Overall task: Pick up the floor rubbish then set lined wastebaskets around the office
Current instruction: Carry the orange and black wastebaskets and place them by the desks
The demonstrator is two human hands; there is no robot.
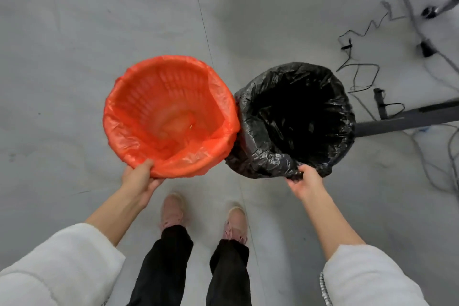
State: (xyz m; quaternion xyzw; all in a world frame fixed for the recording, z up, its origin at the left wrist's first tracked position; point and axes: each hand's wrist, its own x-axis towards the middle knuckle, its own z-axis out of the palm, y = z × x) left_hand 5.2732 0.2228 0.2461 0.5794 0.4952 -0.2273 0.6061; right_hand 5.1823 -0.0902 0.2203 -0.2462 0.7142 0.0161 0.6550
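Orange plastic film bunched under the left hand (139, 179): thumb over the near rim, fingers curled beneath, a closed grip on the orange-lined wastebasket (171, 117). Right hand (304, 180) likewise pinched shut on the near rim of the black-lined wastebasket (295, 119), fingers clamped into the crinkled black liner. Both baskets held out in front at about the same height, mouths tilted toward the camera, rims touching where they meet in the middle. Orange liner is translucent; slatted basket wall shows through it, and a small speck lies at the bottom, too small to identify. Interior of the black one reads as plain dark; contents cannot be told.

White fleece sleeves (62, 266) pushed up both forearms. Below, black trousers (173, 261) and pink shoes (172, 208) on a grey floor (74, 32), a thin seam running through it. Far right: loose black cables (357, 67) trailing on the floor, a dark metal base bar (407, 117) just beyond the black basket, chair castors (426, 48) near the corner.
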